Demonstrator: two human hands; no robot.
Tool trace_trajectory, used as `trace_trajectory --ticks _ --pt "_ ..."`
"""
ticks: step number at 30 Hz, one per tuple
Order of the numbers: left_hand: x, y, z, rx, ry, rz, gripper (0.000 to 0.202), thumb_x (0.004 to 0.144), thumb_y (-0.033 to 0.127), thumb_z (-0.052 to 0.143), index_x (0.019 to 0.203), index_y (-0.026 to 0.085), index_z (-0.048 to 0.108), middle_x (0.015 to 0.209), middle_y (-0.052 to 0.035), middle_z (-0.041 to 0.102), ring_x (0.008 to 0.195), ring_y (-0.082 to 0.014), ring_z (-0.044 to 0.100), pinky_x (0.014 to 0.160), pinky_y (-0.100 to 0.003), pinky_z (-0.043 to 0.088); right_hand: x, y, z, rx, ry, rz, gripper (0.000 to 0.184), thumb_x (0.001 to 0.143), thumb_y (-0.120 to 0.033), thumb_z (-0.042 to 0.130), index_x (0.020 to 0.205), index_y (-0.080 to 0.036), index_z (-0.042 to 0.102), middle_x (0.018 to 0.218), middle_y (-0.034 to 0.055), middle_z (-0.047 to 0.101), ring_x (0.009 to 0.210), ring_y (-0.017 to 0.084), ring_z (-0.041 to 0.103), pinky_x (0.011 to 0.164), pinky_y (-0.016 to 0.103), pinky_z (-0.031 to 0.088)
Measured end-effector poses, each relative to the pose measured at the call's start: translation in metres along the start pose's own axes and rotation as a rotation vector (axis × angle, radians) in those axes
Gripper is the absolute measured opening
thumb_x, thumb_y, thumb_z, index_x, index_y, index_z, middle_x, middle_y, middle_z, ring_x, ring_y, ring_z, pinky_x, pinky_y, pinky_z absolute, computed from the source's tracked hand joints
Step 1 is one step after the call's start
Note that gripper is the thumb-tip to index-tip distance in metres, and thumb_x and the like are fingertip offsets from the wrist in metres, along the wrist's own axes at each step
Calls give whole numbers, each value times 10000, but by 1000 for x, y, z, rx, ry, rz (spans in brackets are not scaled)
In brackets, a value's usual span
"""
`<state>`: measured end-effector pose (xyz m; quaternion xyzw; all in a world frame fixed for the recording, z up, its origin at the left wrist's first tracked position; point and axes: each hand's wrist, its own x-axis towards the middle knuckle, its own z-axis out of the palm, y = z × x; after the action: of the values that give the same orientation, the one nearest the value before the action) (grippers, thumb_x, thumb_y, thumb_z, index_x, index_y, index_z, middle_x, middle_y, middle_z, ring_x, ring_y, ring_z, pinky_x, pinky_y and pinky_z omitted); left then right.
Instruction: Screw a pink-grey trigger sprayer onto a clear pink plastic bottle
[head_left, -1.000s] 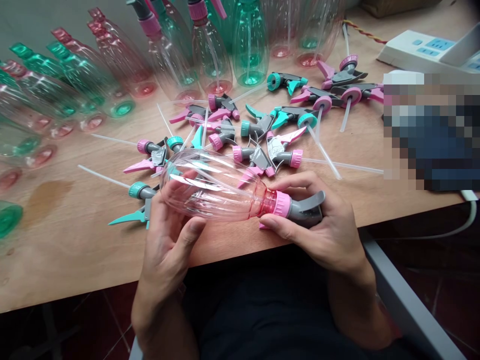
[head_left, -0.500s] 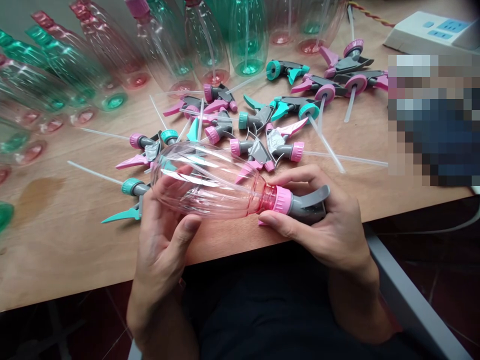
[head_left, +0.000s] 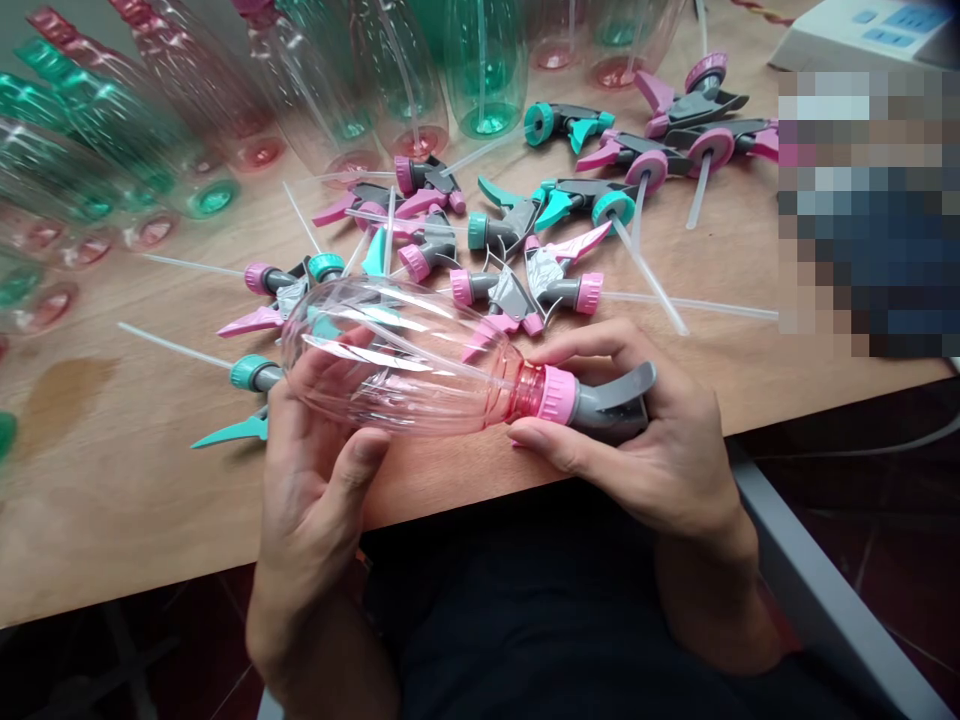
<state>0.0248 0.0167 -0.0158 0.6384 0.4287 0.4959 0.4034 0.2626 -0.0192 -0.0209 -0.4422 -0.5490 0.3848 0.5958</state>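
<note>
A clear pink spray bottle (head_left: 420, 370) lies on its side between my hands, above the table's near edge. Its base rests in my left hand (head_left: 322, 460), with the thumb in front and the fingers behind, partly seen through the plastic. My right hand (head_left: 637, 430) is closed around the neck end, where a grey trigger sprayer (head_left: 611, 400) with a pink collar (head_left: 559, 395) sits on the bottle's mouth. A dip tube runs inside the bottle. Just beyond lie loose trigger sprayers, among them a pink and grey one (head_left: 502, 300) and a teal one (head_left: 255, 375).
Several pink and green bottles (head_left: 112, 130) stand upright along the back left of the wooden table (head_left: 150, 500). A white power strip (head_left: 862, 40) lies at the far right, by a blurred-out patch. Thin tubes stick out from the loose sprayers.
The view has shifted slightly, so the table things sit a little further left and higher. Both hands keep their hold on the spray bottle, with hardly any other movement.
</note>
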Motion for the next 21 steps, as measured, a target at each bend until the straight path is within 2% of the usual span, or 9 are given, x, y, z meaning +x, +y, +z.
trace_trajectory --ticks 3,11,17,21 --pt "0 0 0 -4 -9 11 586 952 409 782 1498 274 617 1531 -88 656 1526 -322 531 1268 -440 465 0 -1 0 15 -10 -1 375 808 -244 964 1094 -281 724 1104 -1 789 1042 256 795 723 285 688" --pt "0 0 0 -6 -5 19 540 949 366 785 1468 310 648 1547 -50 651 1504 -293 558 1223 -400 512 0 -1 1 34 -20 -1 375 813 -189 952 1097 -273 721 1088 -12 787 984 223 795 684 263 659" --pt "0 1 0 -12 -4 38 514 950 353 790 1448 322 667 1524 -29 671 1446 -252 619 1158 -311 550 1 0 1 43 -28 -19 367 834 -166 929 1114 -255 710 1071 -6 786 952 202 796 729 261 660" --pt "2 3 2 -1 -28 56 474 972 359 769 1436 332 674 1491 9 694 1448 -178 612 1146 -213 530 1 1 1 53 -31 -49 365 839 -139 921 1121 -232 707 1042 -20 779 927 161 790 785 219 644"
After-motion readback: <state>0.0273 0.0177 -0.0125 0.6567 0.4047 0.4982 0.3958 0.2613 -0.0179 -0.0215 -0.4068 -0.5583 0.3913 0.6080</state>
